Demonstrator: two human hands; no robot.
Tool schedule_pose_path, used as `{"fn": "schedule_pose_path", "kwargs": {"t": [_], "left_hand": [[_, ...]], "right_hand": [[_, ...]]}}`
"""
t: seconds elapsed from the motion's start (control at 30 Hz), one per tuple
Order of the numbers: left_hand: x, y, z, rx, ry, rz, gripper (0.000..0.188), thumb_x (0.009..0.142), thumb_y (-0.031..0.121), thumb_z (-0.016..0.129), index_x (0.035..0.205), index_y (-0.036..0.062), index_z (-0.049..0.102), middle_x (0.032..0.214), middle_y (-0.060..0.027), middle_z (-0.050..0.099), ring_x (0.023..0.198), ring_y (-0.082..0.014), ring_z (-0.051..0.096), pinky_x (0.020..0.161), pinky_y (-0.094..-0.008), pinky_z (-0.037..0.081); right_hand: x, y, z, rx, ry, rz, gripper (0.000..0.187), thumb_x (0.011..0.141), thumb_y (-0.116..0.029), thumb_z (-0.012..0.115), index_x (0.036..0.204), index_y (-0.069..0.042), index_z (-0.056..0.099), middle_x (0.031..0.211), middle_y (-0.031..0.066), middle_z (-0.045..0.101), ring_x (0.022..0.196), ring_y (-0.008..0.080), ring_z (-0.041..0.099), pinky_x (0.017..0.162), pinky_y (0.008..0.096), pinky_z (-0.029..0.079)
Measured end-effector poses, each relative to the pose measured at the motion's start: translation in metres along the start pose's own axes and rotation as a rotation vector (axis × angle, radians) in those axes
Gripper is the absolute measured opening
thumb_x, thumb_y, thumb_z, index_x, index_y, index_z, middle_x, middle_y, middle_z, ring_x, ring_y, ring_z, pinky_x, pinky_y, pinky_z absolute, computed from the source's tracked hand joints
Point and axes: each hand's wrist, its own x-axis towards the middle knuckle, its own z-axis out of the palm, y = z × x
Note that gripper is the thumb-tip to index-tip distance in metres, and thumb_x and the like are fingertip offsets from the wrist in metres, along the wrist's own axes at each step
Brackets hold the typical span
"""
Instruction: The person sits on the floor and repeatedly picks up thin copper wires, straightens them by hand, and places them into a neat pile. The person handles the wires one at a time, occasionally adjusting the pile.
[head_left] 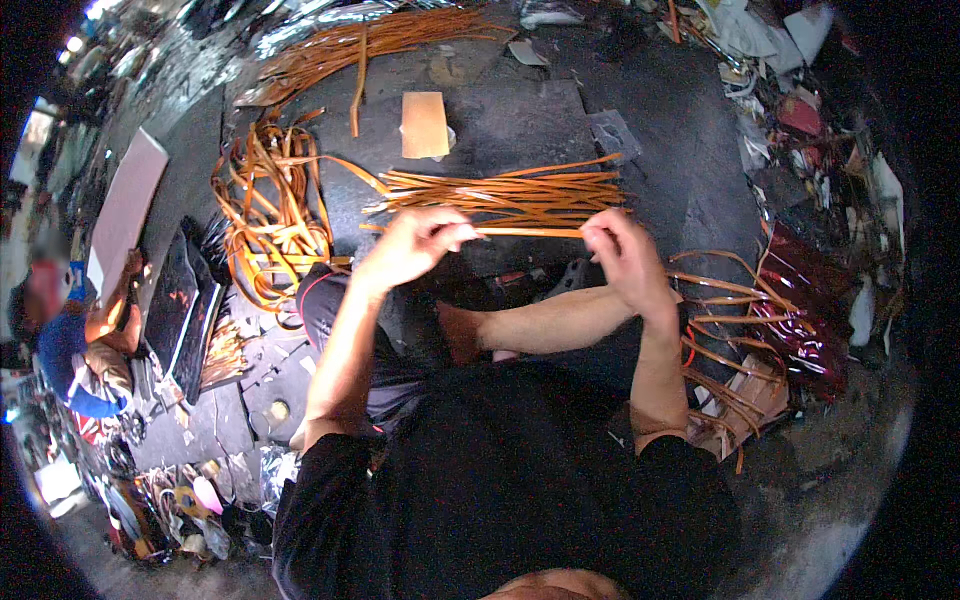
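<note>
A thin, glossy orange-brown strip point(525, 232) is stretched level between my two hands. My left hand point(415, 243) pinches it near its left part, and the fingers of my right hand point(622, 250) close on its right end. Just beyond it lies a loose bundle of similar strips point(500, 192), side by side with some crossing. Left of the bundle, a tangled heap of long orange-brown strip point(270, 210) sends one length over to the bundle's left end. What the strips are made of I cannot tell.
A tan rectangular block point(425, 125) lies beyond the bundle on a dark board point(540, 110). More strips point(370, 45) lie at the far side, and several point(730, 340) rest by my right knee. Crumpled scrap point(800, 150) lines the right. Another person point(85, 350) sits far left.
</note>
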Motion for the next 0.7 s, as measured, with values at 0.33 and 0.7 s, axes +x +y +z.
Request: {"fn": "schedule_pose_path", "kwargs": {"t": [0.33, 0.7], "left_hand": [[-0.061, 0.018, -0.108, 0.214, 0.263, -0.261, 0.020, 0.090, 0.019, 0.067, 0.093, -0.0007, 0.069, 0.077, -0.0018, 0.066, 0.074, -0.0095, 0.059, 0.071, -0.0253, 0.047], [0.052, -0.173, -0.160, 0.445, 0.530, -0.158, 0.036, 0.093, 0.031, 0.062, 0.112, 0.0003, 0.064, 0.098, -0.0129, 0.071, 0.092, -0.0196, 0.068, 0.079, -0.0317, 0.052]], "right_hand": [[-0.014, 0.047, -0.090, 0.041, 0.235, 0.166, 0.017, 0.095, -0.016, 0.056, 0.103, -0.003, 0.064, 0.085, 0.0014, 0.064, 0.078, 0.0094, 0.057, 0.075, 0.0254, 0.047], [0.007, 0.116, -0.056, -0.407, 0.252, 0.218, 0.038, 0.098, -0.027, 0.051, 0.130, -0.006, 0.054, 0.121, 0.0182, 0.059, 0.111, 0.0331, 0.058, 0.094, 0.0393, 0.045]]}}
